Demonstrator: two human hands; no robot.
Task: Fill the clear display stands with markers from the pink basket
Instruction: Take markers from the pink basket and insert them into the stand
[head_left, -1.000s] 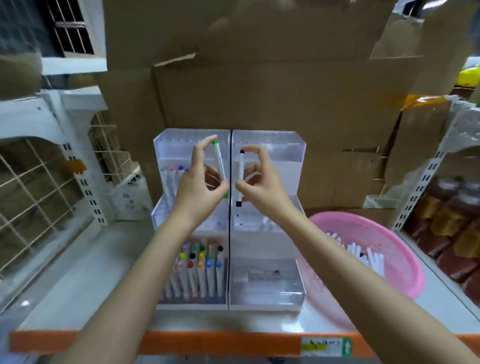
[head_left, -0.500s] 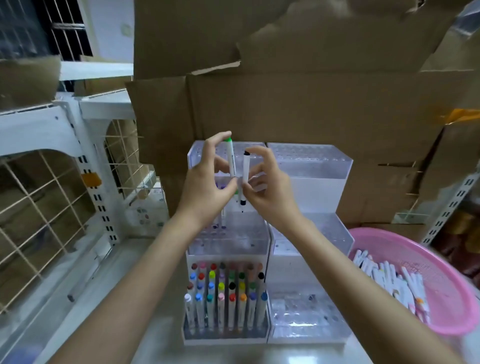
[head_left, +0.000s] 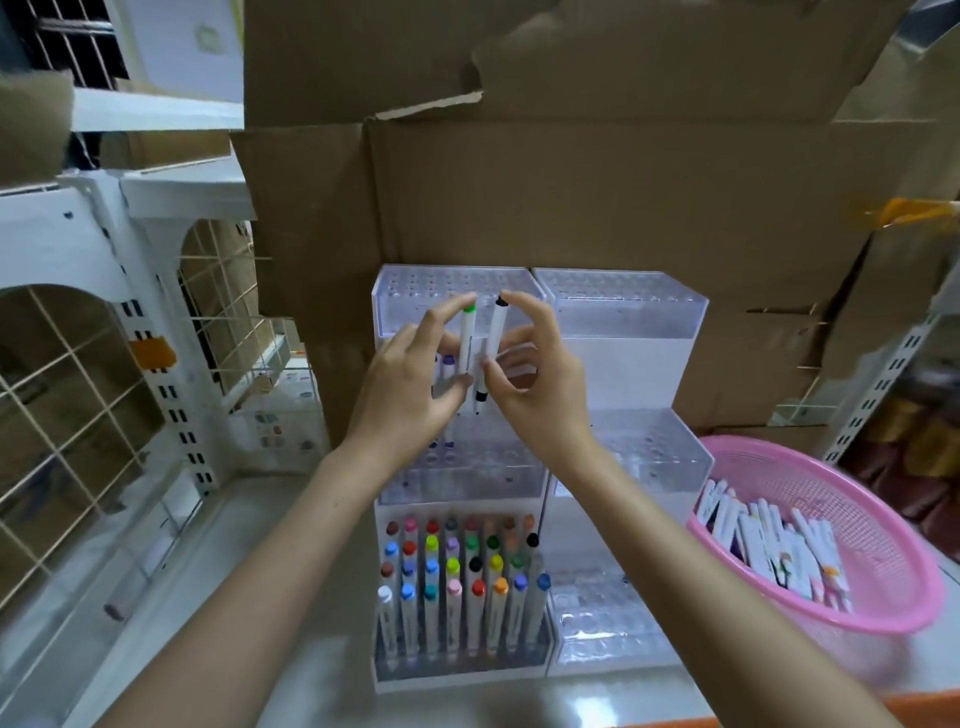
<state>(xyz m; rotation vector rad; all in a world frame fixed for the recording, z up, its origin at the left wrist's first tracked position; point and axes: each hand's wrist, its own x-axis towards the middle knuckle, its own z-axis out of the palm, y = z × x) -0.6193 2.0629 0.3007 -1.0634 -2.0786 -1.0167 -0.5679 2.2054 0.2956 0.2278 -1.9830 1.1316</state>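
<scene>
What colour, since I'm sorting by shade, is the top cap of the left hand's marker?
Green, head view: marker in left hand.

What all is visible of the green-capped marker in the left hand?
The green-capped marker has a slim white plastic-looking barrel with a green cap on top. It is nearly upright before the left clear stand, pinched by the left hand, forefinger at the cap, thumb near the bottom end. A black-capped marker is close beside it.
</scene>
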